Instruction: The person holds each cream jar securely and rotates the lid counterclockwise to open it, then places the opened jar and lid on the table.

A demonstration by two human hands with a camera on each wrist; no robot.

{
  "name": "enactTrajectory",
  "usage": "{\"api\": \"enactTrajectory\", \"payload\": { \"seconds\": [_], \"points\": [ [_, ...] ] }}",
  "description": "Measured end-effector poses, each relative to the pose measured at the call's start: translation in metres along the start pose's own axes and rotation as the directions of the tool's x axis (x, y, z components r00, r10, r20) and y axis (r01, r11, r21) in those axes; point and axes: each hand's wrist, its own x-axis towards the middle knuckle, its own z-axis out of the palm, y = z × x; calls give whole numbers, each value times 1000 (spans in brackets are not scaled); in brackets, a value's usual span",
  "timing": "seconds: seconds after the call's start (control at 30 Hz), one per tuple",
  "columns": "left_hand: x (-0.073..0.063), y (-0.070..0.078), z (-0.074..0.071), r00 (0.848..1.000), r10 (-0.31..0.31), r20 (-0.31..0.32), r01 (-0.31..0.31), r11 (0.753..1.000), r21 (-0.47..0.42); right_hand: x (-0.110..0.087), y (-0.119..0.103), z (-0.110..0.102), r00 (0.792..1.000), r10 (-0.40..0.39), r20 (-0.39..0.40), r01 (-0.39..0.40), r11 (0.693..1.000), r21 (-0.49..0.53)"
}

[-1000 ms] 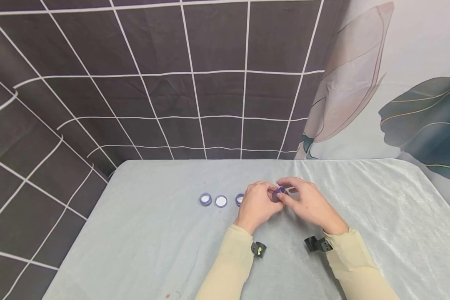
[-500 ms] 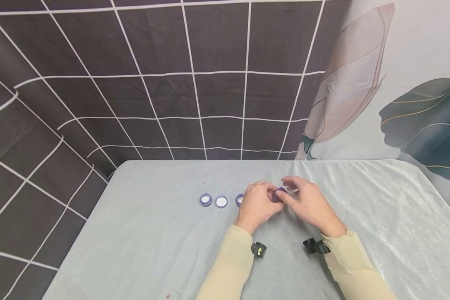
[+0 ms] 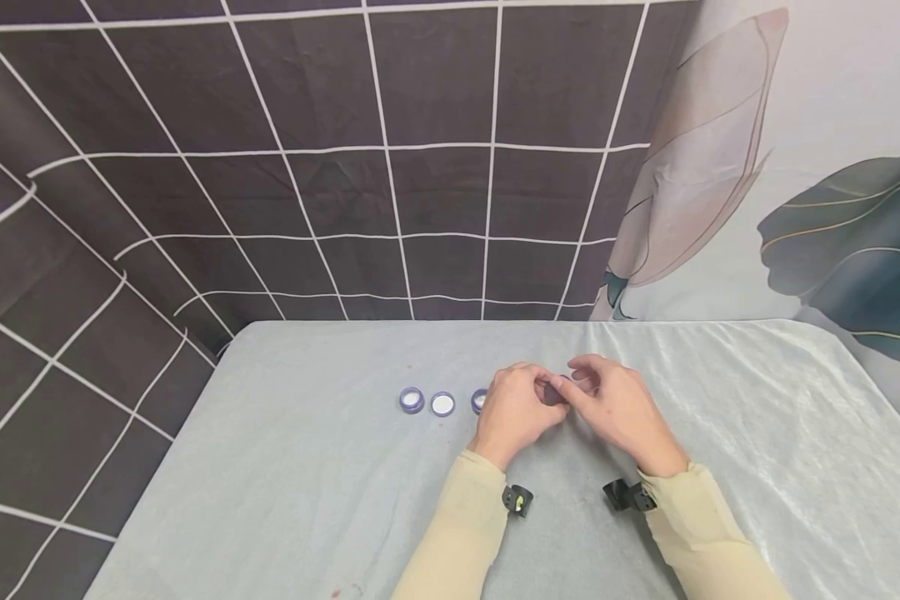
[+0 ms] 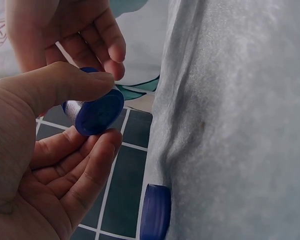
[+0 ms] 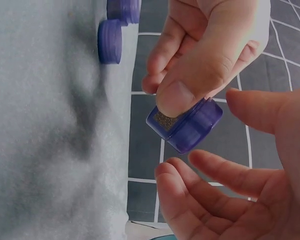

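Note:
My left hand [image 3: 516, 408] pinches a small round purple jar [image 5: 197, 131] between thumb and fingers. In the right wrist view a speckled brown patch shows on the jar's side, beside the left thumb. The left wrist view shows its dark blue-purple flat end turned towards the camera. My right hand [image 3: 618, 408] is spread around the jar's other end, its thumb on one side and its bent fingers on the other. Small gaps show between these right fingertips and the jar in the right wrist view. Both hands are over the table, and they cover most of the jar in the head view.
Left of the hands, a round purple piece with a pale centre [image 3: 412, 399], a purple-rimmed white disc [image 3: 442, 404] and a purple piece [image 3: 479, 400] partly behind the left hand lie in a row. The pale cloth-covered table [image 3: 292, 467] meets a dark gridded curtain [image 3: 435, 192].
The right hand has shifted slightly, its wrist drifting left and its fingers moving about the jar. The left hand stays in place with the jar. The row of purple pieces is unmoved.

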Motion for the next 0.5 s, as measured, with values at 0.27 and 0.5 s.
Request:
{"api": "enactTrajectory", "payload": {
  "seconds": [0.27, 0.5],
  "points": [
    [0, 1, 1, 1000, 0, 7, 0, 1000, 12, -2, -1, 1, 998, 67, 13, -67, 998, -5],
    [0, 2, 2, 1000, 6, 12, -6, 1000, 18, -3, -2, 2, 997, 73, 11, -73, 997, -13]
  ]
}}
